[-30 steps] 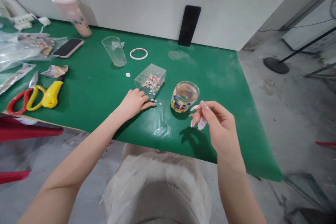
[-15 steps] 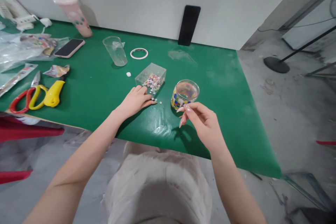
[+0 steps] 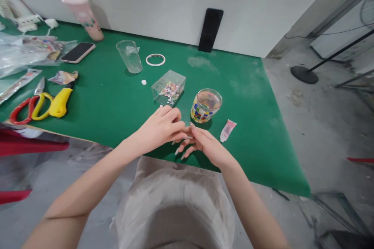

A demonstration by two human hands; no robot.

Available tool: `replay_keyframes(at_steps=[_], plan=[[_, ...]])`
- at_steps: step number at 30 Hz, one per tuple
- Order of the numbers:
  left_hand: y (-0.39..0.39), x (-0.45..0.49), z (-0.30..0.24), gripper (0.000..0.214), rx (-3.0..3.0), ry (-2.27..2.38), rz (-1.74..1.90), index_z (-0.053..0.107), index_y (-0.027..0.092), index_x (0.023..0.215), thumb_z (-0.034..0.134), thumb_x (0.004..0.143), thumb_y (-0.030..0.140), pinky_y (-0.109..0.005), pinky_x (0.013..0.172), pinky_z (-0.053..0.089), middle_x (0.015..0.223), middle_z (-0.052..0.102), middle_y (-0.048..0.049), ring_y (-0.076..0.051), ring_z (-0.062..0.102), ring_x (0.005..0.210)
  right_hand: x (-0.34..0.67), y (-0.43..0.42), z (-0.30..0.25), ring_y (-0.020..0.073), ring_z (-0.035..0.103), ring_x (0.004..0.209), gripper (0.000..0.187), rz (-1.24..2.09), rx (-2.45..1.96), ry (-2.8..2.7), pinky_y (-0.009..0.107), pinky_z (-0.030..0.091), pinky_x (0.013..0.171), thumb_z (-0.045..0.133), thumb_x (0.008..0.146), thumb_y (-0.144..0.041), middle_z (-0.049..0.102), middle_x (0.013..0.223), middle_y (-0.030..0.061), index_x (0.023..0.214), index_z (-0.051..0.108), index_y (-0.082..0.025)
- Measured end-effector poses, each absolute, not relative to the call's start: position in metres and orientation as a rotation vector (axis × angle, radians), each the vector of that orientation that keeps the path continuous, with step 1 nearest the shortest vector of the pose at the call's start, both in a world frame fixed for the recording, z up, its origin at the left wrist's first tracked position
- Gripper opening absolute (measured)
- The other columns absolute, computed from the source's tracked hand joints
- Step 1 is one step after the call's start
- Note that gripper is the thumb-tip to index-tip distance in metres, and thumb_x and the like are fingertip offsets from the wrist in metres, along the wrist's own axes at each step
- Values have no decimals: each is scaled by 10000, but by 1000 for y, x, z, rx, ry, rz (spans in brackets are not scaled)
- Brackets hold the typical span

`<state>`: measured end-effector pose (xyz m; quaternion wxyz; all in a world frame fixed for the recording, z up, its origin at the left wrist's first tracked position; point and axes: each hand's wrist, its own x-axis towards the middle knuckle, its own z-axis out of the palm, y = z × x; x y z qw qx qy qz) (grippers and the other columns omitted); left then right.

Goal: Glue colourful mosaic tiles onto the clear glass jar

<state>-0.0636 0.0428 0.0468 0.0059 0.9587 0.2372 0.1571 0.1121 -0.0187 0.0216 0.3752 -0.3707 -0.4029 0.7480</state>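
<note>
My left hand (image 3: 163,128) and my right hand (image 3: 207,144) meet over the front of the table. Left fingertips press together against the thumb and index finger of the right, and whatever lies between them is too small to make out. The other right fingers curve loosely below. Just behind the hands stands a glass cup (image 3: 206,105) with colourful mosaic tiles round its side. A clear plastic box (image 3: 169,85), tipped toward me, holds many small pastel pieces, some beside its mouth near my left hand. Right of my right hand lies a small pink-and-white tube (image 3: 228,130).
Left on the green table (image 3: 111,113) lie red-and-yellow scissors (image 3: 41,105), a phone (image 3: 78,53) and plastic bags (image 3: 26,54). A pink tumbler (image 3: 84,15), clear cup (image 3: 130,57) and white ring (image 3: 155,60) stand farther back. A black slab (image 3: 210,30) leans on the wall.
My left hand has moved right and toward me, away from the loose pieces, to meet my right hand. The right hand has shifted left and lower, and the small tube now shows.
</note>
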Motion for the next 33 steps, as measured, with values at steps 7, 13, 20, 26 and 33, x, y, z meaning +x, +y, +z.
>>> replay_keyframes(at_steps=[7,13,20,26,33], plan=[[41,-57,41,383,3079,738,451,572,176,671,418,920,422,-315,679,360,776,529,-48,-168,411,719,115,-21,30,111,652,638,455,1826,-1032,-1087,214,532,581,445,874,-561,716,775,43,823,672,-170],[38,-52,36,360,2905,722,542,566,177,701,385,943,372,-314,693,381,778,521,-51,-167,427,727,120,-24,32,131,662,657,540,1724,-1105,-1165,234,530,597,391,865,-617,711,732,39,830,711,-183],[25,-38,22,344,2588,833,618,487,175,661,381,947,333,-306,679,388,756,486,-39,-162,412,729,130,-26,40,118,624,609,597,1606,-1268,-1286,238,510,610,301,889,-620,663,635,15,722,668,-179],[20,-26,22,386,2421,896,737,441,192,615,344,949,359,-334,664,366,694,450,-22,-162,389,685,137,-27,46,123,602,607,641,1520,-1356,-1371,250,492,590,233,898,-631,649,639,23,717,662,-189],[2,-11,30,461,1073,773,624,278,208,589,287,934,512,-274,500,298,568,262,47,-102,271,502,145,-41,63,122,608,601,668,1510,-1286,-1371,250,488,601,199,881,-668,649,668,26,832,666,-194]])
